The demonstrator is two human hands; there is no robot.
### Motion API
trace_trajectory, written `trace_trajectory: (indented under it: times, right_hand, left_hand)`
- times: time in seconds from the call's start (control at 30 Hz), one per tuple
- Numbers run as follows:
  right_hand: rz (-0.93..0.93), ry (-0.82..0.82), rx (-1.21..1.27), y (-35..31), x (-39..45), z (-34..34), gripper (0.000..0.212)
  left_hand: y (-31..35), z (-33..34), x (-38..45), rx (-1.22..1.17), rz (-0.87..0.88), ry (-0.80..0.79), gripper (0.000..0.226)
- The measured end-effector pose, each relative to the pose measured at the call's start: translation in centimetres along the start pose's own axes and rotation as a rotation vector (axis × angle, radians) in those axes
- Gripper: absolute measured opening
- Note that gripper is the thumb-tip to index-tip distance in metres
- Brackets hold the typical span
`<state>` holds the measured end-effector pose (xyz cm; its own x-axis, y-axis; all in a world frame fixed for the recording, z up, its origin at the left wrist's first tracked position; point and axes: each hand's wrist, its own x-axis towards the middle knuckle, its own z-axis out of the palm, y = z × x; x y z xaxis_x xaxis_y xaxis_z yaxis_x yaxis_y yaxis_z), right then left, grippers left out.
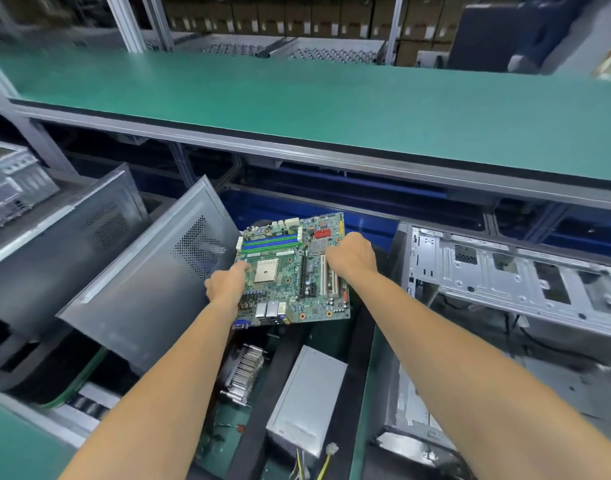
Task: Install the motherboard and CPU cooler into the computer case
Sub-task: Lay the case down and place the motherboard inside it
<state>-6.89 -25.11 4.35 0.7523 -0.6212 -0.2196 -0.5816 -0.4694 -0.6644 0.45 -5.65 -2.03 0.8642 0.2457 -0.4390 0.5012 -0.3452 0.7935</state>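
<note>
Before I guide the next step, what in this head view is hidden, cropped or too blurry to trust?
- Motherboard: its left edge lies under the left hand; the right hand covers part of the upper right.
- CPU cooler: partly behind the left forearm.
- Power supply: its cables run off the bottom edge.
- Open computer case: cut off at right.
- Board markings: too small.

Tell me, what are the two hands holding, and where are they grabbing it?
Both hands hold the green motherboard. The left hand grips its left edge, beside the square socket. The right hand grips its right side, near the white slots.
</note>
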Motion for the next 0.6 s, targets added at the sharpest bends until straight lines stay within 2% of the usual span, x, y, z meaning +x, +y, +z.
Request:
trace_trajectory:
  times: [0.13,0.23,0.33,0.47,0.6]
  right_hand:
    - [-0.029,0.051,0.013,0.0,-1.2,-2.6,0.035]
    - [-0.054,0.095,0.053,0.5,-2.2,-5.3,0.038]
    - [-0.062,0.143,0.092,1.8,-3.6,-8.5,0.039]
    - [-0.042,0.197,0.100,5.2,-6.0,-13.4,0.034]
    - [-0.008,0.239,0.060,9.9,-8.4,-18.0,0.036]
  left_hand:
    - [1.7,-0.7,-2.2,-0.044,0.069,-0.057,0.067]
    - [3.4,-0.9,-4.5,-0.026,0.166,-0.064,0.053]
    - [5.2,-0.9,-7.9,-0.002,0.246,-0.087,0.054]
    - [6.8,0.5,-13.6,0.043,0.355,-0.143,0.058]
    - [6.8,3.3,-18.8,0.104,0.416,-0.163,0.042]
